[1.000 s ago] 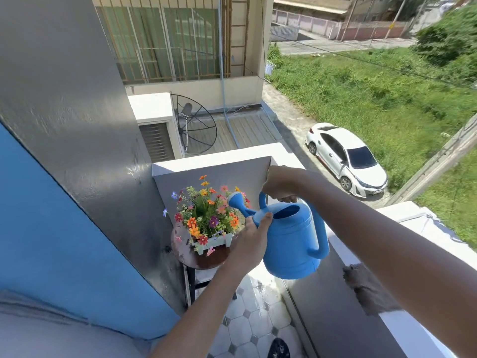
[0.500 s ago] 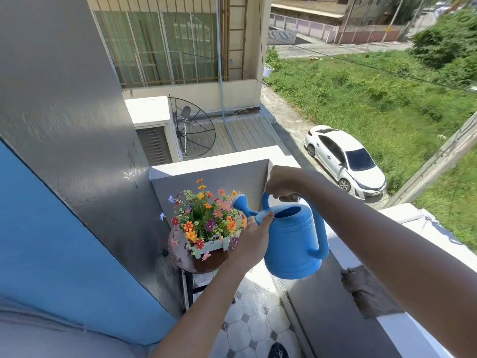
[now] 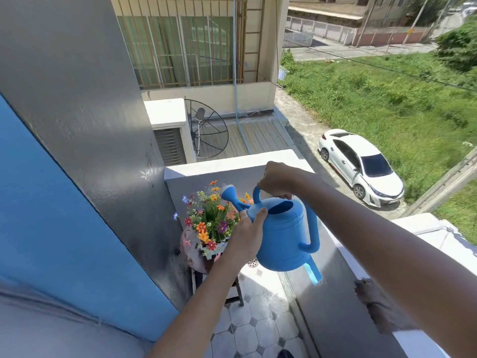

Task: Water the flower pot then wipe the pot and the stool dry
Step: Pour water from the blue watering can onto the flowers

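1. Right hand (image 3: 277,180) is clamping the top handle of the blue watering can (image 3: 282,233); left hand (image 3: 246,237) is closing its grip around the can's front wall, thumb at the spout base.
2. Can is hanging just above the flower pot (image 3: 213,250), which is sitting on the round stool (image 3: 192,250) against the grey wall; rose over the blooms.
3. Judging: rigid plastic, slick when wet, sloshing weight; handle plus body support suits it.
4. Versus a second ago: spout is riding higher, can is leveling out; no water stream visible.
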Demonstrator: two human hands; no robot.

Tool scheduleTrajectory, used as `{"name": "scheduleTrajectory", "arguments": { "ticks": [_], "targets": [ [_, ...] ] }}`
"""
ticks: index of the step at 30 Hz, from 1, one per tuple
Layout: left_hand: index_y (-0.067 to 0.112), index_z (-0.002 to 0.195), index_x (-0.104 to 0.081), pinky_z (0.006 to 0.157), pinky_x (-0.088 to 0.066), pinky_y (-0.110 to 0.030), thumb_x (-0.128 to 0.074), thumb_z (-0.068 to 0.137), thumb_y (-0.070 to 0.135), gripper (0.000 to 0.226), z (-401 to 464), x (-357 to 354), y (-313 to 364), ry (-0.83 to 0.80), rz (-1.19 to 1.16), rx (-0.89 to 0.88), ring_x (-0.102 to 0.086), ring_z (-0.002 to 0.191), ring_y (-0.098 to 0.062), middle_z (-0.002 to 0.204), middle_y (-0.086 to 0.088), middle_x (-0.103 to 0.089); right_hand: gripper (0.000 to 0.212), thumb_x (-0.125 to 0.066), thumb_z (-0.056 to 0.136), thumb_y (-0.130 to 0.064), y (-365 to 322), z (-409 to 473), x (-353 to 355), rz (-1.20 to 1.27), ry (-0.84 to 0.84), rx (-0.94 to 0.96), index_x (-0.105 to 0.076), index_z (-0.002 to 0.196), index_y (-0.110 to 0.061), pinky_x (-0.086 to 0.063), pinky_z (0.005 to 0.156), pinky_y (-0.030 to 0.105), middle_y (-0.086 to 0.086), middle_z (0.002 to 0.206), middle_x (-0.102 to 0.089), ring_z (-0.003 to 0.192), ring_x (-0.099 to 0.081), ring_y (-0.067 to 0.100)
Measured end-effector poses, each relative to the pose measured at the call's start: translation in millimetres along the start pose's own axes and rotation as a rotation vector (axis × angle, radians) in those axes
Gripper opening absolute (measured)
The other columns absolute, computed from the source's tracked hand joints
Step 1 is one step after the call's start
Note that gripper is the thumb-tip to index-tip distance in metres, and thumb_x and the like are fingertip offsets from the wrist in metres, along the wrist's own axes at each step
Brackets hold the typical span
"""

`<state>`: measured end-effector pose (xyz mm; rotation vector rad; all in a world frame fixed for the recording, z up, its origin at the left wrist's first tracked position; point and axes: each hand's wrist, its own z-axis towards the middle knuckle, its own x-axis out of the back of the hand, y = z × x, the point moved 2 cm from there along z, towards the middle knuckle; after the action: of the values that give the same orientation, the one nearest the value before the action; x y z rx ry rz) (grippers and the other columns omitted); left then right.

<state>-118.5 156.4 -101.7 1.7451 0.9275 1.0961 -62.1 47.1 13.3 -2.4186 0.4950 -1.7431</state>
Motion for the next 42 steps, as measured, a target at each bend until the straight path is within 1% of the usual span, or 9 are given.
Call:
{"name": "scheduleTrajectory", "arguments": {
  "ticks": [4,10,17,23,30,34,36,39,42],
  "targets": [
    [0.02,0.124,-0.044,0.065,-0.038,-0.028,-0.032,0.097,0.059,0.049,2,10,-1,0.019,-0.016,0.016,-0.056,0.091,-0.007,0.104,0.002,-0.058,0.017,-0.049,0.095,-0.015,-11,4,-1,-0.024,0.015,0.008,-0.049,0.086,-0.001,-0.042,0.039,0.023,0.015,0.057,-0.06,0.039,-0.055,0.023],
    [0.016,0.129,-0.044,0.069,-0.039,-0.031,-0.031,0.094,0.063,0.06,8,16,-5,0.03,-0.028,0.029,-0.056,0.097,-0.015,0.114,-0.005,-0.057,0.025,-0.045,0.092,-0.008,-25,7,0,-0.05,0.032,0.034,-0.044,0.067,-0.004,-0.042,0.049,0.027,0.012,0.053,-0.054,0.039,-0.05,0.022],
    [0.018,0.123,-0.047,0.069,-0.04,-0.033,-0.032,0.094,0.062,0.055,9,30,-10,0.067,-0.024,0.032,-0.057,0.095,-0.015,0.111,-0.006,-0.06,0.015,-0.046,0.09,-0.01,-36,9,-5,-0.075,0.014,0.042,-0.045,0.076,-0.005,-0.04,0.045,0.024,0.012,0.056,-0.057,0.042,-0.052,0.021],
    [0.018,0.124,-0.045,0.068,-0.039,-0.032,-0.033,0.095,0.061,0.052,2,44,-17,0.082,-0.035,0.067,-0.056,0.092,-0.012,0.108,-0.003,-0.059,0.021,-0.048,0.091,-0.013,-53,12,-11,-0.107,-0.027,0.051,-0.053,0.074,-0.002,-0.04,0.042,0.021,0.012,0.055,-0.058,0.042,-0.054,0.022],
    [0.014,0.12,-0.047,0.062,-0.036,-0.031,-0.029,0.093,0.065,0.06,-14,53,-26,0.071,-0.02,0.096,-0.057,0.085,-0.013,0.102,-0.005,-0.06,0.027,-0.051,0.094,-0.016,-68,14,-23,-0.089,-0.093,0.064,-0.057,0.072,-0.001,-0.037,0.039,0.021,0.011,0.056,-0.056,0.04,-0.05,0.021],
    [0.015,0.12,-0.045,0.061,-0.036,-0.029,-0.029,0.095,0.061,0.055,-23,57,-26,0.074,-0.007,0.108,-0.055,0.086,-0.007,0.098,0.002,-0.058,0.027,-0.052,0.097,-0.019,-70,14,-28,-0.075,-0.114,0.081,-0.061,0.08,0.001,-0.04,0.04,0.022,0.012,0.06,-0.058,0.041,-0.051,0.021],
    [0.017,0.124,-0.044,0.063,-0.038,-0.028,-0.028,0.095,0.062,0.056,-27,56,-28,0.066,0.002,0.107,-0.055,0.088,-0.007,0.102,0.0,-0.059,0.027,-0.053,0.096,-0.02,-69,14,-32,-0.068,-0.118,0.085,-0.062,0.082,0.001,-0.041,0.042,0.024,0.013,0.061,-0.06,0.042,-0.052,0.022],
    [0.017,0.125,-0.044,0.071,-0.043,-0.035,-0.026,0.092,0.066,0.061,-31,51,-33,0.055,0.014,0.109,-0.058,0.093,-0.014,0.107,-0.004,-0.061,0.027,-0.053,0.095,-0.02,-64,11,-38,-0.071,-0.124,0.077,-0.059,0.077,-0.001,-0.041,0.043,0.025,0.014,0.062,-0.061,0.042,-0.052,0.022],
    [0.014,0.126,-0.043,0.067,-0.04,-0.033,-0.028,0.092,0.065,0.064,-37,45,-35,0.037,0.0,0.142,-0.057,0.092,-0.014,0.109,-0.005,-0.06,0.025,-0.052,0.095,-0.018,-60,3,-38,-0.064,-0.147,0.077,-0.058,0.076,-0.002,-0.039,0.039,0.022,0.012,0.056,-0.059,0.037,-0.048,0.02]
  ]
}}
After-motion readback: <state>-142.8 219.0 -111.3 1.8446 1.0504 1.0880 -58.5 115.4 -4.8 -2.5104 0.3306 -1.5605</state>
